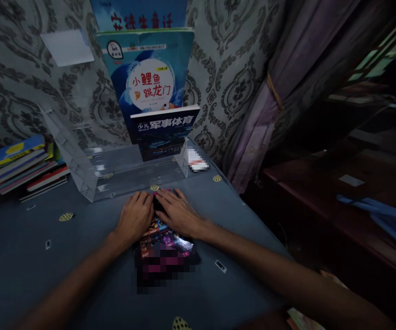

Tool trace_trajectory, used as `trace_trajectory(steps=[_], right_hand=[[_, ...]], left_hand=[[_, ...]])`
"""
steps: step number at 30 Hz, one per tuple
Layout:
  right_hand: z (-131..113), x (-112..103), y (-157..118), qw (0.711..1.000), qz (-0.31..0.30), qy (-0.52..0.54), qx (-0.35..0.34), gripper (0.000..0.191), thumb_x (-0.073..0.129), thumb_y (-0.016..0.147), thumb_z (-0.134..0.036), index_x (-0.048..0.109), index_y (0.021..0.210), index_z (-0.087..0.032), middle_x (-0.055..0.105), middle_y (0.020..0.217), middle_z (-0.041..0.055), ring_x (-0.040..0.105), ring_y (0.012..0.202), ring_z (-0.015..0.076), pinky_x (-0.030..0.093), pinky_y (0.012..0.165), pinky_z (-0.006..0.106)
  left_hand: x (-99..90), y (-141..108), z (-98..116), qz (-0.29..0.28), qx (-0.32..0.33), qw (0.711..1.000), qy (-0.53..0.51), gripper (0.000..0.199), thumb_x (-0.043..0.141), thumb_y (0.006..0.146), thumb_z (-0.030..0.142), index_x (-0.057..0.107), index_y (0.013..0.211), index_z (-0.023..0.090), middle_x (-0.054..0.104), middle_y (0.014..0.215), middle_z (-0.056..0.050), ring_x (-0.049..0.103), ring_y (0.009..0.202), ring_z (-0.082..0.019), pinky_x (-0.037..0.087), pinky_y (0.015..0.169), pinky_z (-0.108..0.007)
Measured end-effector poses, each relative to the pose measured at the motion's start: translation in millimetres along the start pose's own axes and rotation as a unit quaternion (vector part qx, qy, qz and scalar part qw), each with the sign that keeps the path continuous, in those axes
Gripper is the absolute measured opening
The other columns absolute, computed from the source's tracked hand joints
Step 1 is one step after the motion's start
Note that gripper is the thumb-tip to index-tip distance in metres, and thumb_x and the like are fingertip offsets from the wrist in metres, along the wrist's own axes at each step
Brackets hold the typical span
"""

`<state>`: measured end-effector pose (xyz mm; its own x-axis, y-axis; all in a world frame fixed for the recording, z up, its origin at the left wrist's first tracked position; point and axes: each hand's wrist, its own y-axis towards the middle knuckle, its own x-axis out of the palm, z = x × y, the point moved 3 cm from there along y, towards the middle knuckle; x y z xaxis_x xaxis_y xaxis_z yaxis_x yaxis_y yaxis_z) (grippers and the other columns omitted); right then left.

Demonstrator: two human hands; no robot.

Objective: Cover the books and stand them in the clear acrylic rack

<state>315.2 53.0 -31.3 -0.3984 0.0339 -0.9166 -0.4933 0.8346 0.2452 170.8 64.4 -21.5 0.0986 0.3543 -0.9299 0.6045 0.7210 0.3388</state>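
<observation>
A dark book (pixel 165 240) with a colourful, glossy cover lies on the blue-grey tablecloth; its near part is pixelated. My left hand (pixel 136 214) rests palm down over its upper left edge, fingers stretched forward. Across the upper right of the cover lies my right hand (pixel 175 211), its fingers spread and the thumb apart. Just beyond both hands stands a clear acrylic display rack (pixel 115 167). It holds a dark blue book (pixel 165 133), a teal and blue book with a fish (pixel 151 87) and, behind them, a blue book (pixel 139 13).
Several stacked books (pixel 22 165) lie at the left on the table (pixel 81 256). A partly pixelated white item (pixel 197 160) is by the rack's right end. A tied purple curtain (pixel 263 105) hangs to the right, near a dark red surface (pixel 308 197) with blue cloth (pixel 383 215).
</observation>
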Motion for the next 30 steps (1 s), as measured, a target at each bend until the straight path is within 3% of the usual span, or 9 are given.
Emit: trace_trajectory(steps=[7,10,14,18,22,30], right_hand=[[16.6,-5.9,0.3,0.998,0.018,0.022,0.051,0.040,0.053,0.098,-0.026,0.057,0.135,-0.013,0.058,0.141,0.0176,0.050,0.133,0.0272,0.036,0.111,0.051],[22.1,-10.5,1.3,0.996,0.037,0.048,0.060,0.037,0.051,0.098,-0.024,0.059,0.132,-0.015,0.066,0.128,0.0140,0.058,0.119,0.0255,0.043,0.103,0.046],[27.4,-15.6,-3.3,0.990,0.073,0.099,0.068,0.035,0.041,0.101,-0.021,0.061,0.129,-0.014,0.071,0.120,0.0114,0.063,0.111,0.0223,0.043,0.105,0.043],[27.3,-12.9,-18.4,0.994,0.071,0.077,0.042,0.035,0.042,0.100,-0.021,0.063,0.128,-0.014,0.069,0.126,0.0123,0.061,0.118,0.0238,0.045,0.106,0.045],[25.1,-9.8,-34.8,0.998,0.055,0.009,0.041,0.042,0.047,0.099,-0.026,0.057,0.135,-0.009,0.058,0.141,0.0191,0.052,0.133,0.0285,0.038,0.113,0.051],[24.2,-12.8,-41.4,0.997,0.037,-0.016,0.059,0.044,0.046,0.100,-0.027,0.053,0.140,-0.010,0.057,0.143,0.0187,0.049,0.137,0.0278,0.035,0.115,0.054]], left_hand=[[9.3,-0.1,-5.3,0.019,-0.005,0.997,-0.075,0.026,0.042,0.097,0.016,0.063,0.114,0.016,0.063,0.105,-0.011,0.055,0.098,-0.025,0.050,0.088,-0.042],[10.7,3.9,-9.0,0.021,0.031,0.993,-0.110,0.029,0.041,0.097,0.015,0.062,0.117,0.016,0.063,0.107,-0.011,0.056,0.099,-0.025,0.050,0.091,-0.043],[8.8,12.1,-11.1,-0.013,0.099,0.988,-0.117,0.031,0.042,0.097,0.015,0.061,0.122,0.016,0.064,0.111,-0.012,0.056,0.104,-0.026,0.049,0.095,-0.045],[10.0,17.5,-3.5,-0.032,0.125,0.982,-0.136,0.036,0.044,0.095,0.011,0.060,0.127,0.016,0.064,0.121,-0.012,0.056,0.113,-0.026,0.049,0.098,-0.045],[16.0,21.0,10.0,-0.011,0.101,0.981,-0.164,0.036,0.043,0.097,0.013,0.059,0.129,0.016,0.064,0.123,-0.011,0.058,0.114,-0.024,0.048,0.100,-0.044],[20.7,31.2,18.0,-0.016,0.121,0.974,-0.193,0.038,0.044,0.096,0.010,0.057,0.132,0.009,0.064,0.127,-0.014,0.056,0.119,-0.027,0.045,0.106,-0.046]])
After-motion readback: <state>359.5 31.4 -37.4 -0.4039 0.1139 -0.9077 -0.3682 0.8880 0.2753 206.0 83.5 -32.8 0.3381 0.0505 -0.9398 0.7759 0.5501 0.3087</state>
